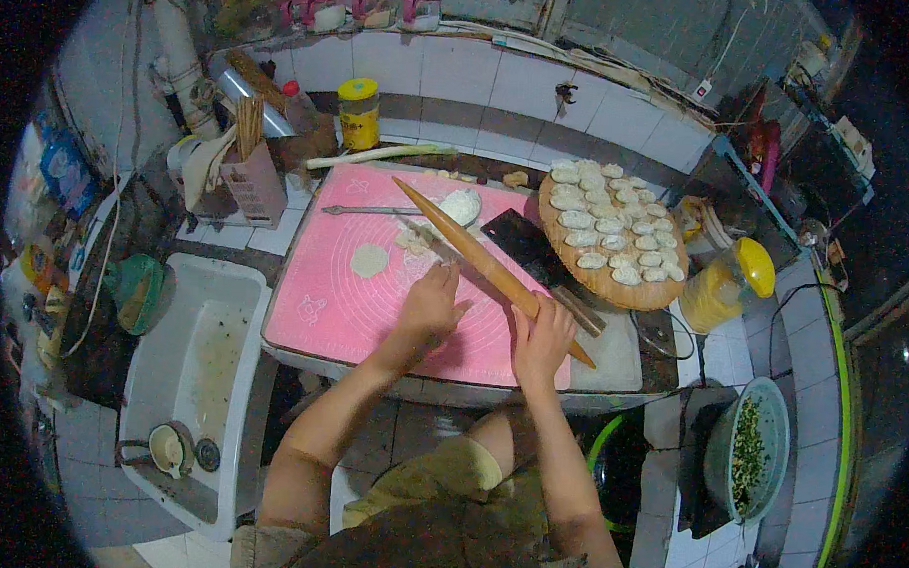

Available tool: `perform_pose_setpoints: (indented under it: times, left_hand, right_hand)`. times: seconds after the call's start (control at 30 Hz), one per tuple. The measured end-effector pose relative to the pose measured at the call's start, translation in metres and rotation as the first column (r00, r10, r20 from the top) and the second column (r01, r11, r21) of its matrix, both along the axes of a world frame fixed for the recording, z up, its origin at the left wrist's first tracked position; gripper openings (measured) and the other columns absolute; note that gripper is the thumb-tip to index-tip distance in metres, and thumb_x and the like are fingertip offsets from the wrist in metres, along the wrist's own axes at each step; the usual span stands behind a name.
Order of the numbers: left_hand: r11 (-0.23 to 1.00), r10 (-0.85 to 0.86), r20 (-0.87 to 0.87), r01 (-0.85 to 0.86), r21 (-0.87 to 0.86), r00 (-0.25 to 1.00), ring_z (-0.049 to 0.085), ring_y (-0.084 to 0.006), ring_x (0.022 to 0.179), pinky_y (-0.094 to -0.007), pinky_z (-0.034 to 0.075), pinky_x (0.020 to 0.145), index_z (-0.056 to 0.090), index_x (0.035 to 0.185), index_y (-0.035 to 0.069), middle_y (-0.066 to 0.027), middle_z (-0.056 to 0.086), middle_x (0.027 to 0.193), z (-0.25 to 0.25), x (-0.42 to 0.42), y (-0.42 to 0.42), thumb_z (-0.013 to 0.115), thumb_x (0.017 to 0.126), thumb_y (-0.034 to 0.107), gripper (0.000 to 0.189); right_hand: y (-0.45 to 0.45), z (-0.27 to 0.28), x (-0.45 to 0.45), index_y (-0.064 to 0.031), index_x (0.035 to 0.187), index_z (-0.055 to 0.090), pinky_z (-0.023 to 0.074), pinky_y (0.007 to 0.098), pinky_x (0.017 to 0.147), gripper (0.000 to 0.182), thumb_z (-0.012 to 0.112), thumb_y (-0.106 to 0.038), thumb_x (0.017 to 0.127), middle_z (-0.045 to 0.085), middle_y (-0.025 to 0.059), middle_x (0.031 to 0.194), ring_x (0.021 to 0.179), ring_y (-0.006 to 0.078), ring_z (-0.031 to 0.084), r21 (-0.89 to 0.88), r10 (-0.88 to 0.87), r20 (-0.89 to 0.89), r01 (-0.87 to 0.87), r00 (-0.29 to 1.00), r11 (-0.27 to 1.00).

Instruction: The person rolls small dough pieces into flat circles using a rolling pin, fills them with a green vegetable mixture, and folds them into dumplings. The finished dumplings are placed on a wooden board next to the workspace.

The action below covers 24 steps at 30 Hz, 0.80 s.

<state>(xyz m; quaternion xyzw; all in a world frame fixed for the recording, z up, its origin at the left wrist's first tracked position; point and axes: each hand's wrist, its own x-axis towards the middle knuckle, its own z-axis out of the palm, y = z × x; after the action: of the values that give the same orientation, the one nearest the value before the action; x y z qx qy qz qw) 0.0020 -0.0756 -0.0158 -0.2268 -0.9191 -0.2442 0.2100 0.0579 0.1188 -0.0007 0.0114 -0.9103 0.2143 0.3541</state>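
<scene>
A long tapered wooden rolling pin (467, 247) slants across the pink silicone mat (312, 264), its lower end held in my right hand (546, 338). My left hand (433, 302) is over the middle of the mat, fingertips beside small floured dough pieces (415, 241); whether it pinches one is hidden. Left of them lies a flat round dough wrapper (369, 261). Above the dough rests a metal ladle (374, 210), its bowl heaped with white flour (461, 206). A black-bladed cleaver (527, 241) lies right of the pin, partly off the mat.
Rows of filled dumplings lie on a round wooden board (634, 296) at the right. A bowl (772, 445) of chopped green filling stands lower right. To the left is a white sink (255, 299). A leek (376, 156) and a yellow-lidded can (359, 115) are behind the mat.
</scene>
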Motion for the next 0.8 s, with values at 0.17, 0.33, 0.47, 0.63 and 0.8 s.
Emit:
perform_pose_setpoints:
  times: [0.17,0.33,0.47,0.63,0.8]
  left_hand:
    - [0.982,-0.031,-0.198,-0.007,-0.189,0.98,0.049,-0.0412,0.128,-0.0477,0.043,0.103,0.048,0.131,-0.013,-0.0296,0.053,0.132,-0.032,0.007,0.001,0.065,0.088,0.034,0.066]
    - [0.995,-0.051,-0.117,0.04,-0.091,0.992,0.048,-0.0438,0.129,-0.0488,0.04,0.107,0.046,0.134,-0.013,-0.0318,0.049,0.136,-0.018,0.018,0.005,0.062,0.091,0.036,0.067]
    - [0.991,-0.092,-0.055,0.086,-0.102,0.994,0.045,-0.0459,0.131,-0.0496,0.038,0.109,0.045,0.134,-0.014,-0.0338,0.048,0.136,-0.031,0.006,-0.004,0.057,0.094,0.041,0.069]
    - [0.996,-0.047,-0.078,0.04,-0.084,0.996,0.042,-0.0471,0.132,-0.0498,0.035,0.111,0.044,0.133,-0.015,-0.035,0.047,0.136,-0.029,0.005,-0.005,0.054,0.093,0.048,0.076]
    - [0.988,-0.068,-0.078,0.056,-0.145,0.995,0.041,-0.048,0.132,-0.0504,0.034,0.111,0.044,0.133,-0.016,-0.0367,0.045,0.137,-0.027,0.012,-0.008,0.059,0.09,0.052,0.082]
  right_hand:
    - [-0.001,0.001,0.0,-0.0044,0.12,0.057,0.0384,0.0482,0.093,0.043,0.069,-0.029,0.088,0.06,0.016,0.107,0.104,0.0356,0.053,0.014,0.005,0.006,-0.005,1.0,1.0]
    - [0.002,0.001,0.001,-0.0036,0.119,0.057,0.0385,0.0482,0.092,0.043,0.07,-0.029,0.087,0.06,0.0163,0.107,0.103,0.0354,0.054,-0.003,0.023,0.013,-0.023,1.0,1.0]
    - [-0.001,0.003,0.0,-0.0033,0.119,0.057,0.039,0.0479,0.09,0.041,0.069,-0.028,0.088,0.06,0.0164,0.106,0.102,0.0353,0.054,0.002,0.014,0.034,-0.014,0.999,1.0]
    - [0.001,0.001,-0.001,-0.0036,0.12,0.057,0.0387,0.0481,0.09,0.042,0.068,-0.029,0.089,0.06,0.0164,0.107,0.103,0.0363,0.053,0.015,0.023,0.0,-0.023,1.0,1.0]
    - [0.0,0.002,0.001,-0.0034,0.121,0.056,0.0381,0.0486,0.092,0.043,0.067,-0.031,0.09,0.06,0.0165,0.107,0.104,0.0368,0.053,0.011,0.026,0.005,-0.026,1.0,1.0]
